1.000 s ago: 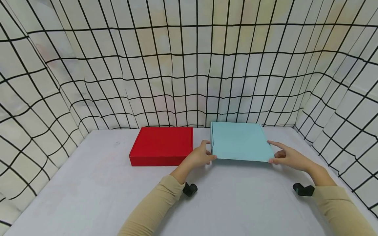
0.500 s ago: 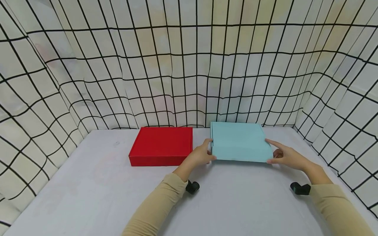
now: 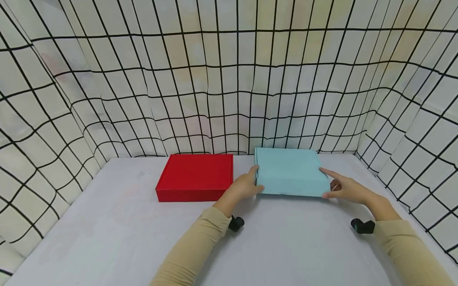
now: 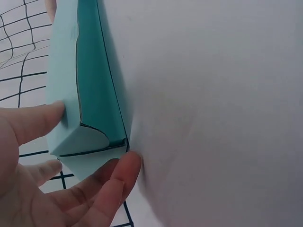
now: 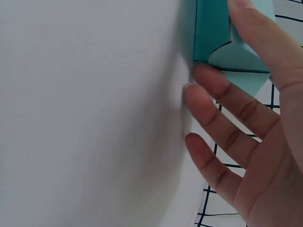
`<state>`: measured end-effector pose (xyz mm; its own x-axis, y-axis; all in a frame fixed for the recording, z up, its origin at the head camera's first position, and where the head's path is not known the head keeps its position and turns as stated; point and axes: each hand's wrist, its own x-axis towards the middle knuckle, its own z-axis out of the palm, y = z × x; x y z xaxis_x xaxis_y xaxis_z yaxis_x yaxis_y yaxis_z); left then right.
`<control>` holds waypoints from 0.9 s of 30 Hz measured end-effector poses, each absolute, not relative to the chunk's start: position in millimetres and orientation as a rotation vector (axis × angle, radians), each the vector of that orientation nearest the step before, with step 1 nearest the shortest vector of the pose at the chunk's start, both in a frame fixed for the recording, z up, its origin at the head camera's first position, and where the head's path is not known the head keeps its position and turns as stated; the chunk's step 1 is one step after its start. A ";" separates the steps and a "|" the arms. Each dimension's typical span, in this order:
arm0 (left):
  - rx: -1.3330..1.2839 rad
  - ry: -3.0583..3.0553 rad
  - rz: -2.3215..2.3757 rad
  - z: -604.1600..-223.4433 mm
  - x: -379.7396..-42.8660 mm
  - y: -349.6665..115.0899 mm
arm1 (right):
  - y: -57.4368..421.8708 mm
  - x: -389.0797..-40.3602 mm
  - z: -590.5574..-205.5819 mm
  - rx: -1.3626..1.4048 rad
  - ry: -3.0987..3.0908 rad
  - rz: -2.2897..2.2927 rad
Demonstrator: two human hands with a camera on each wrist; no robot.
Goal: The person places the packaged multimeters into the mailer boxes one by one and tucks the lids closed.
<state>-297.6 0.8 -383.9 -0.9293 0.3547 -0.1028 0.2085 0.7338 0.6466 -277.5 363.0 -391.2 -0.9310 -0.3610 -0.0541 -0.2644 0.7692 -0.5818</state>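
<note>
A light-blue cardboard mailer box [image 3: 290, 163] lies near the back of the table, right of centre. Its front flap [image 3: 293, 186] bends down along a crease. In the left wrist view, a darker teal front face [image 4: 94, 80] shows below the flap's edge. My left hand [image 3: 244, 186] holds the left front corner, thumb on the flap and other fingers along the side. At the opposite corner, my right hand [image 3: 346, 190] has its thumb against the flap and index finger along the side edge. Its other fingers [image 5: 201, 101] curve low beside the box.
A red closed box [image 3: 196, 174] sits to the left of the blue one, close to my left hand. The white table [image 3: 107, 238] meets a white wall with a black grid [image 3: 229, 79] at the back and both sides.
The blue box's front flap has folded downward, and a crease now crosses its top. My left hand has shifted slightly right, my right hand slightly left along the side.
</note>
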 end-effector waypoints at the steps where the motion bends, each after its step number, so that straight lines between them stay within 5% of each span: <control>1: 0.451 2.717 0.959 -383.8 -297.5 1.8 | 363.0 -277.9 -390.5 -0.501 2.786 -0.885; 27: 0.395 2.690 0.941 -387.7 -309.8 10.8 | 365.2 -292.6 -403.3 -0.527 2.755 -0.953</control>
<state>-309.8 10.8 -387.7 -0.9283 0.3375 -0.1560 0.1667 0.7528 0.6367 -292.6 365.2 -403.3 -0.9212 -0.3856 -0.0522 -0.2709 0.7317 -0.6255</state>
